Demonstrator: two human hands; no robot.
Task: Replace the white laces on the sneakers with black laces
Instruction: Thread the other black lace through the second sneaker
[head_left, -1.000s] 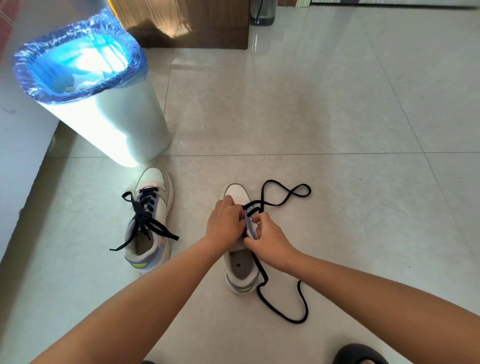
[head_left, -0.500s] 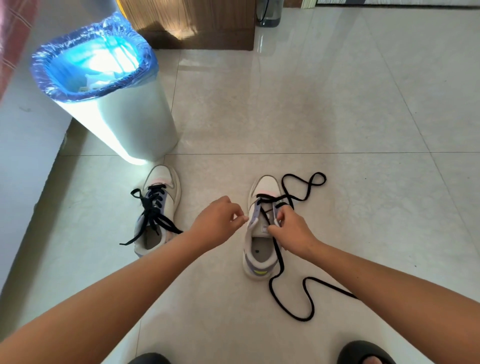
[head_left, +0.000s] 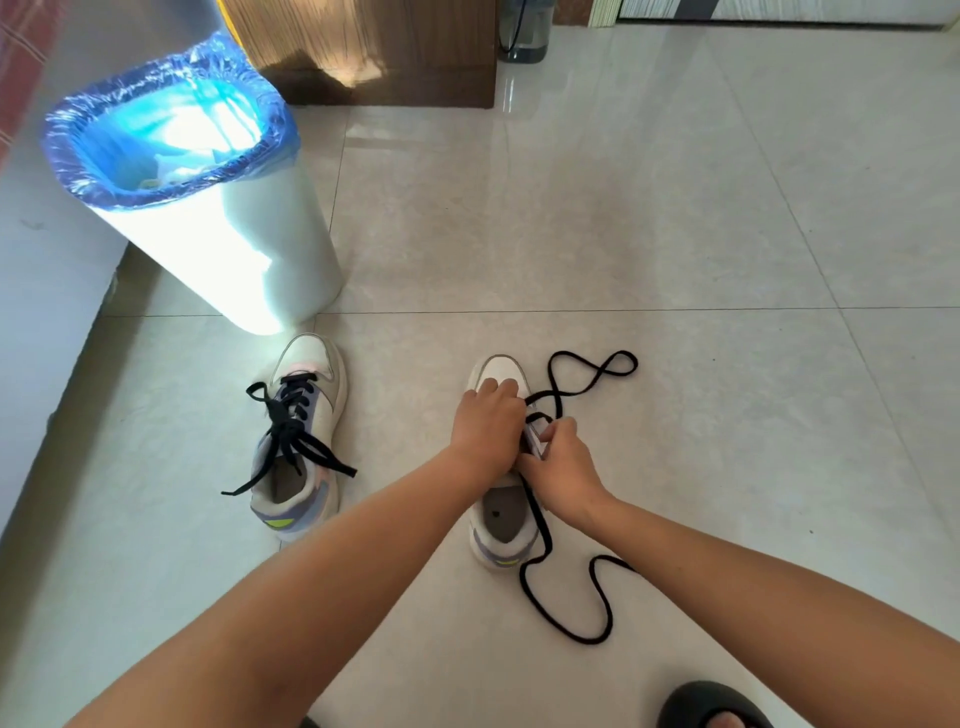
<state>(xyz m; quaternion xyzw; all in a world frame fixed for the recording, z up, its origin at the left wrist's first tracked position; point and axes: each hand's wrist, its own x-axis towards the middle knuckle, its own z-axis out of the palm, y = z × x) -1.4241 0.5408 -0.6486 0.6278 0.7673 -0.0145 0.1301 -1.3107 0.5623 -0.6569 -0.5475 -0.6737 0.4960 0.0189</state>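
Observation:
Two white sneakers stand on the tiled floor. The left sneaker (head_left: 301, 441) is fully laced in black, its ends lying loose. The right sneaker (head_left: 501, 525) has a black lace (head_left: 566, 597) partly threaded, one end looping past the toe and the other trailing beside the heel. My left hand (head_left: 485, 431) lies over the front eyelets with fingers curled on the shoe. My right hand (head_left: 563, 470) pinches the lace at the shoe's right eyelet edge. No white lace is in view.
A white bin with a blue liner (head_left: 208, 208) stands just beyond the left sneaker. A wooden cabinet (head_left: 374, 52) is at the back, a wall (head_left: 41, 312) on the left. A black slipper (head_left: 711, 706) shows at the bottom right.
My left hand, off to the left of the shoe half a second ago, has come back onto its front eyelets. The right hand has stayed on the lace at the eyelets.

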